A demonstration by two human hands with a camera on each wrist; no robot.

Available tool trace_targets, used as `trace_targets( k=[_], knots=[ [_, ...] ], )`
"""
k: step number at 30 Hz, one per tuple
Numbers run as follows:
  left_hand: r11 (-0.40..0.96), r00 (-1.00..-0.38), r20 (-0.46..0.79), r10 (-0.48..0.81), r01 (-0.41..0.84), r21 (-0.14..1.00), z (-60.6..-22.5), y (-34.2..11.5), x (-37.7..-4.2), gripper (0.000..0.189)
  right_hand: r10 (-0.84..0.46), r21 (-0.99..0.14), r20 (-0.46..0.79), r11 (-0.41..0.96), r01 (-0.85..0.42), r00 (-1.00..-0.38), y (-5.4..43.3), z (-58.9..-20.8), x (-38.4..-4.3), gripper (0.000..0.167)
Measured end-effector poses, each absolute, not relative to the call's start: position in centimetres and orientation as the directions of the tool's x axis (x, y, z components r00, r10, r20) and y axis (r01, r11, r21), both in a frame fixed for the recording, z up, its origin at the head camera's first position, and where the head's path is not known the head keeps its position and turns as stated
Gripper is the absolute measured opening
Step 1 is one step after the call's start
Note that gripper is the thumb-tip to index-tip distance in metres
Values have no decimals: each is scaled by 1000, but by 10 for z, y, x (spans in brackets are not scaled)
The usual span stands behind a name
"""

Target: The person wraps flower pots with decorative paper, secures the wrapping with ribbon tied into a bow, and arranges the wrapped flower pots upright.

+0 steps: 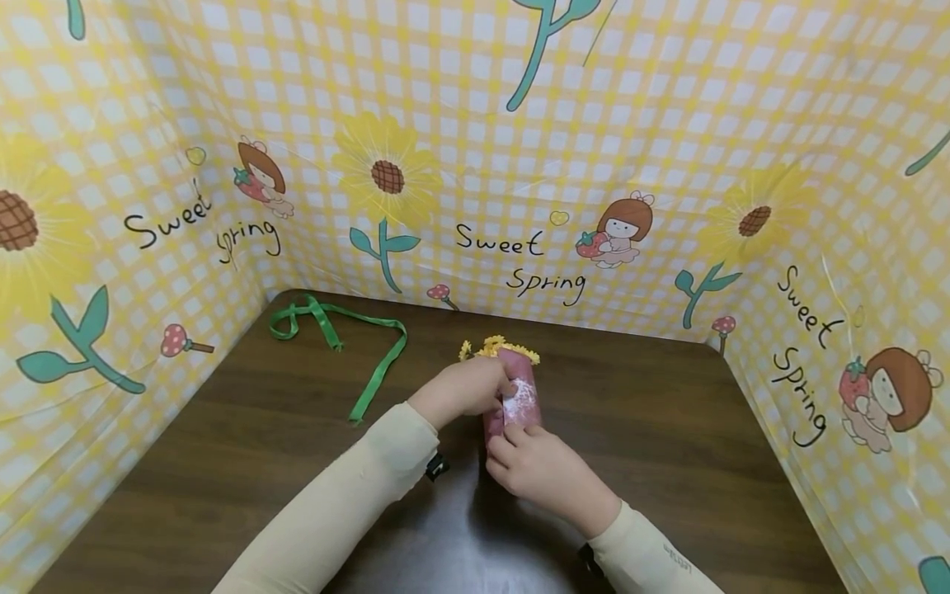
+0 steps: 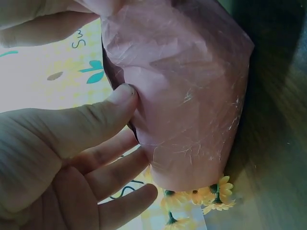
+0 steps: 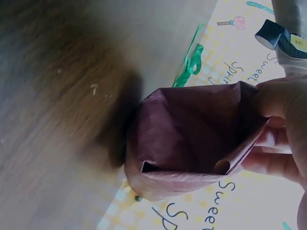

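Observation:
A roll of pink wrapping paper (image 1: 524,404) encloses a bunch of small yellow flowers (image 1: 499,346), whose heads show beyond its far end. My left hand (image 1: 466,391) holds the paper's left side near the flowers. In the left wrist view its thumb lies on the paper and the other fingers are partly behind the edge. My right hand (image 1: 551,475) pinches the paper at the near end. The right wrist view looks into the wide, hollow near end of the paper (image 3: 192,129); no stems can be made out inside.
A loose green ribbon (image 1: 387,363) lies curled on the dark wooden table (image 1: 297,462), to the left of the bouquet. Yellow checked cloth (image 1: 475,148) with printed flowers and lettering hangs behind the table and along both sides.

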State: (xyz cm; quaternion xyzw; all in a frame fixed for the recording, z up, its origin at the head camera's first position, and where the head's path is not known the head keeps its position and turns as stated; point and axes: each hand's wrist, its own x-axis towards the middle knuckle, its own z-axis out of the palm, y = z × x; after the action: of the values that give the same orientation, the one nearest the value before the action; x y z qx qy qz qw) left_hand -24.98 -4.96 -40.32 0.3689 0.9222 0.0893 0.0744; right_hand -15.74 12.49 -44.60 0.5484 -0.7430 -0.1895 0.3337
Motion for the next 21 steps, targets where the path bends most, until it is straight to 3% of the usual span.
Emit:
trace_targets(
  k=[6,9,11,14,16,18,21],
  knots=[
    [717,-727,-72,683,648,256,-405,-50,-250,25,-948,657,306,278,-701,-88,130,-450,-160,28],
    [724,-734,-75,675,640,257,-404,-51,-249,24,-932,612,348,308,-728,-101,132,-453,-160,34],
    [726,-734,-82,674,639,254,-403,-51,-248,20,-900,528,395,386,-756,-184,132,-454,-158,34],
    [736,-738,-102,667,630,248,-402,-51,-246,5,-792,366,469,578,-730,-392,131,-458,-152,21],
    [738,-739,-106,665,629,245,-403,-51,-246,12,-665,252,513,722,-645,-543,132,-460,-147,16],
    [735,-736,-102,669,636,234,-404,-51,-244,16,-534,178,532,829,-530,-657,134,-463,-141,25],
    [727,-728,-92,679,650,222,-406,-52,-243,9,-388,94,508,913,-398,-769,137,-465,-135,34]
  ],
)
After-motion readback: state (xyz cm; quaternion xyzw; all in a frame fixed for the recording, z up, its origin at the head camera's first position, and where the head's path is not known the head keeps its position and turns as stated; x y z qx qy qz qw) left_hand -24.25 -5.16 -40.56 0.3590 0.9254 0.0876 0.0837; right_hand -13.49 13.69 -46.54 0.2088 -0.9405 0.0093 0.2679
